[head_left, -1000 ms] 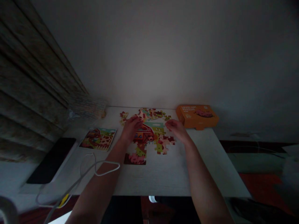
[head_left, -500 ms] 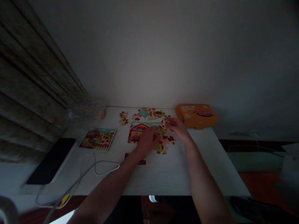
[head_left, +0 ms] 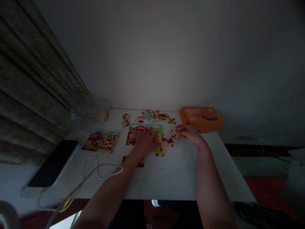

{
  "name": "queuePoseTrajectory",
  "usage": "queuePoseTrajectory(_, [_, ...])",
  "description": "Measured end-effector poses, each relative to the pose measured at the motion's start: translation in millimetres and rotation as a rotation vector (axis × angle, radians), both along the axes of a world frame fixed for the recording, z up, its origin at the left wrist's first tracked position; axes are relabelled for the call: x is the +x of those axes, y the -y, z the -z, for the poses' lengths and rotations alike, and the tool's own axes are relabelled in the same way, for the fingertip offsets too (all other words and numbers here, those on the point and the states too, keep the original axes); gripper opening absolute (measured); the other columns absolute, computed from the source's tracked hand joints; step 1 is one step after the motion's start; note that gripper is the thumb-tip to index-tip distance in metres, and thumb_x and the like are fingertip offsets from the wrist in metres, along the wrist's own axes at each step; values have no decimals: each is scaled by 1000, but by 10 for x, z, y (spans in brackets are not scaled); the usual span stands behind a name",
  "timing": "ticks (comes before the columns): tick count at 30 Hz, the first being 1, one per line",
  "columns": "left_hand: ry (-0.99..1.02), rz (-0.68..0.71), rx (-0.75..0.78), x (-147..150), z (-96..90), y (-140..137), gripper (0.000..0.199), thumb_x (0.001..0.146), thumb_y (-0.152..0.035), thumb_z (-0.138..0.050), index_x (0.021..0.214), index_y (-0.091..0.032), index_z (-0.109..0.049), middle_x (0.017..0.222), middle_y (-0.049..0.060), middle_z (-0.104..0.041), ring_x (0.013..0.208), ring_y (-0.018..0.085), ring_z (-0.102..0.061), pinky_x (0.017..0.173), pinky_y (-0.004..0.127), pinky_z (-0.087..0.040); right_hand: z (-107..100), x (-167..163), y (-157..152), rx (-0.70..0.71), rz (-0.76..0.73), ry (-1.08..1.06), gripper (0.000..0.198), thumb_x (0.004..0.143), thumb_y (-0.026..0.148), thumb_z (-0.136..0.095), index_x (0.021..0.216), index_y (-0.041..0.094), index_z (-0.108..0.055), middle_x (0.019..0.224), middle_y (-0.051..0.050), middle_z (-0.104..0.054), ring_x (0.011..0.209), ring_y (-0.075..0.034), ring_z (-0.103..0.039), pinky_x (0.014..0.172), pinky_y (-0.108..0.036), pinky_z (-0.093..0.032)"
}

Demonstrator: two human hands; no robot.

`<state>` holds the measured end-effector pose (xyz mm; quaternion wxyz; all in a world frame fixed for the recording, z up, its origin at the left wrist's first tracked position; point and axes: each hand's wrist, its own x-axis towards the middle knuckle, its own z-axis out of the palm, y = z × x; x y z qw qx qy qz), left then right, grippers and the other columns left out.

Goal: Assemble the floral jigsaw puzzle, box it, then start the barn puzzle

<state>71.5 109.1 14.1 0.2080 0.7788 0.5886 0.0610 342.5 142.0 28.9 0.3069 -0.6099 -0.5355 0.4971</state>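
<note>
A partly joined jigsaw puzzle (head_left: 158,127) with a red barn lies on the white table. Across its middle rests my left hand (head_left: 146,141), fingers spread and flat, hiding part of the picture. My right hand (head_left: 189,133) is to the right of the joined part, its fingers closed on a brown-and-cream puzzle piece (head_left: 175,133). Behind the puzzle several loose pieces (head_left: 147,116) lie in a scattered group. Another dark red piece or joined bit (head_left: 140,163) sits near my left forearm, partly covered by it.
On the left are a picture card (head_left: 101,142), a black phone-like slab (head_left: 54,163) and a looping white cable (head_left: 107,177). Clear plastic packaging (head_left: 88,111) stands by the curtain. An orange puzzle box (head_left: 202,118) is at the back right, against the wall.
My right hand has moved right, away from the joined puzzle, with a piece in its fingers. My left hand has flattened and spread over the puzzle, which has shifted slightly left.
</note>
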Motion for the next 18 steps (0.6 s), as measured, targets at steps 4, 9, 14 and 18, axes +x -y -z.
queuePoseTrajectory(4, [4,-28,-25,-92,-42,-12,61,90,-63,-58,145,-38,-56,167,10,-33,155,44,-21,116,79,-2,-66,66,71,-138,-131,98,35,68,39,-82,96,19,-71,72,-2,-70,61,-15,-60,53,-25,-40])
queuePoseTrajectory(9, [-12,-17,-26,-96,-81,-2,60,91,-59,-59,146,-37,-55,167,11,-32,155,43,-21,116,78,-2,-56,6,76,-171,-220,107,29,67,33,-84,87,20,-68,63,1,-66,56,-15,-59,50,-24,-39])
queuePoseTrajectory(14, [-19,-17,-20,-89,-67,0,61,90,-60,-60,147,-36,-55,167,11,-34,155,44,-22,117,77,-3,9,-51,70,-150,-199,138,24,67,27,-80,80,20,-61,63,2,-65,57,-14,-57,53,-25,-38])
queuePoseTrajectory(18, [-40,-13,-4,-89,-57,-1,60,91,-60,-59,147,-37,-54,166,11,-35,154,44,-24,118,77,-3,28,-40,69,-79,-198,300,21,69,28,-79,70,20,-59,61,2,-61,57,-14,-54,54,-25,-36])
